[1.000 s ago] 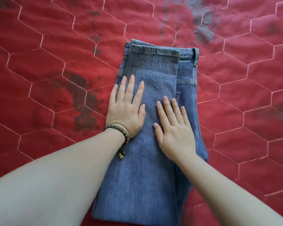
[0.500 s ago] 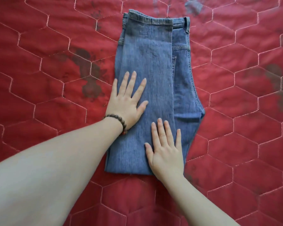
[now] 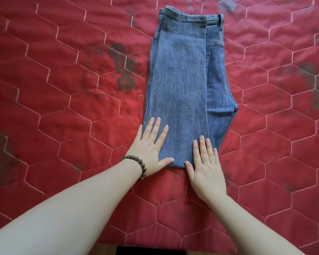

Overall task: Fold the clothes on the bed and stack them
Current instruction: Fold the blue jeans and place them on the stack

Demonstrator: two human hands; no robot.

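The red quilt covers the bed and fills almost the whole frame, with pale stitched hexagons and some dark printed patches. On it, in the upper middle of the frame, lie the jeans, already folded lengthwise and doubled over, the hem and waistband together at the top. No container is in view, and no other clothes or stack are visible.

The left hand lies flat with the fingers spread, on the lower left corner of the jeans. The right hand is also flat and wide, its fingertips on the lower right edge and its palm on the quilt. Neither hand holds anything. A bead bracelet sits on the left wrist.

I judge the step is smoothing this fold. The next move probably needs both hands to take the lower edge and fold it up once more.
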